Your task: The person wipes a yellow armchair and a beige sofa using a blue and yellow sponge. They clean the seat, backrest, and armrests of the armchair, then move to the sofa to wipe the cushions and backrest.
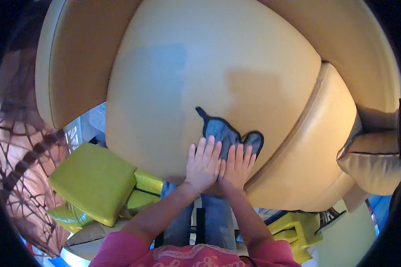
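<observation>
A blue-grey oven mitt with black edging and a black hanging loop lies on the tan padded seat of a large armchair or sofa. My left hand presses flat on the lower left part of the mitt, fingers stretched out. Beside it, my right hand rests flat with fingers extended over the mitt's lower right part, just under its rounded lobe. The thumbs and inner edges of both hands meet in the middle. Under my palms, the mitt's near edge is hidden.
High tan armrests flank the seat, and a seam divides it at the right. A tan cushion sits by the right side. Green upholstered seating stands at lower left. A dark net-like pattern covers the far left.
</observation>
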{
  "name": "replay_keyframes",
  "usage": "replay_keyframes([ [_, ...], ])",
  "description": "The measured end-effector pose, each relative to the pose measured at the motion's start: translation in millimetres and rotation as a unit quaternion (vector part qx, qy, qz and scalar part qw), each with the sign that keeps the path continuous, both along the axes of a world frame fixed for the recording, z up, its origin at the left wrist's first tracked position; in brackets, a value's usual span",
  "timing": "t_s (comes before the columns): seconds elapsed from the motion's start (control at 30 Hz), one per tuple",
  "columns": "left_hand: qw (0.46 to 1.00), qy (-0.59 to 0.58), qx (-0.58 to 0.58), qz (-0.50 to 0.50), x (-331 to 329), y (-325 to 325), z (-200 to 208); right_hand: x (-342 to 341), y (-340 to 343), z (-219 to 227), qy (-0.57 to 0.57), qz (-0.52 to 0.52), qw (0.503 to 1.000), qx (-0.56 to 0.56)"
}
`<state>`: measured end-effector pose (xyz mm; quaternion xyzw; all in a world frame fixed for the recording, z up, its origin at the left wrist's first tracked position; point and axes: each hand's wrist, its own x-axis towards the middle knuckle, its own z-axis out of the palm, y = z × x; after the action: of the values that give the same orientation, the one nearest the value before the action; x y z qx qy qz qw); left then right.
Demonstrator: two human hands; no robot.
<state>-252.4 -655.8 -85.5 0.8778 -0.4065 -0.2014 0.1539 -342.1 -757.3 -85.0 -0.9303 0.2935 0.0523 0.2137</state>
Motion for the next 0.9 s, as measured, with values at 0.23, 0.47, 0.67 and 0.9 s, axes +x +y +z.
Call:
replay_keyframes([
  [0.23, 0.999, -0.046, -0.001, -0.029, 30, -83, 3, 22, -59, 0, -0.016, -0.098, 0.994, -0.048],
  [0.47, 0.996, -0.077, -0.029, -0.037, 60, -135, 4, 53, -99, -4, -0.054, -0.175, 0.979, -0.086],
  [0.67, 0.987, -0.013, 0.000, -0.160, -6, -48, 11, -39, -3, -6, -0.064, -0.211, 0.975, -0.017],
  [0.9, 0.996, -0.043, 0.001, -0.083, 14, -113, 4, -2, -82, -11, -0.071, -0.155, 0.985, -0.032],
])
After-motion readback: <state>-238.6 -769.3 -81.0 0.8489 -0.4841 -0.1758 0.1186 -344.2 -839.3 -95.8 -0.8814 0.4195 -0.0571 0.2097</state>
